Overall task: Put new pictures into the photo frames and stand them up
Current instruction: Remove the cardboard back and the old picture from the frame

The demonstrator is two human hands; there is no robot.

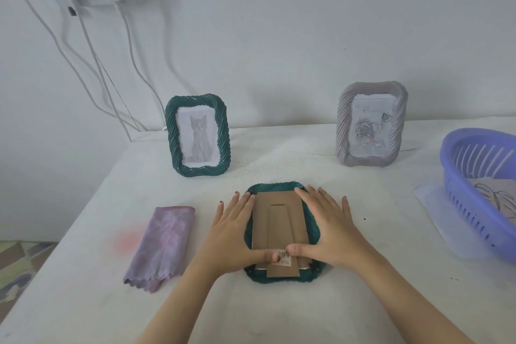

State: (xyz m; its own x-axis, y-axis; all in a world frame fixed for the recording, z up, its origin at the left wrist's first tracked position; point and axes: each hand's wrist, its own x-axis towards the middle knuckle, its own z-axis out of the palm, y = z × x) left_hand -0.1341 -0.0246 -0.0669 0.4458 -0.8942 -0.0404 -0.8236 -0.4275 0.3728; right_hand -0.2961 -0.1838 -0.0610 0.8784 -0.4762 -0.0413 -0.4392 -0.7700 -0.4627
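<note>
A dark green photo frame (308,276) lies face down on the white table in front of me, its brown cardboard backing (279,220) with a folded stand facing up. My left hand (237,234) lies flat over the frame's left edge, thumb pressing the backing near a barcode sticker (284,257). My right hand (326,226) lies flat over the right edge, its thumb pressing beside the left one. Behind, a green frame with a cat picture (196,135) stands upright at the left, and a grey frame with a rose picture (371,124) stands at the right.
A folded purple cloth (162,246) lies left of the flat frame. A purple slotted basket (483,190) with a drawn picture inside sits at the right on a white sheet (435,204). White cables (92,64) hang down the wall at the back left. The table's left edge drops off.
</note>
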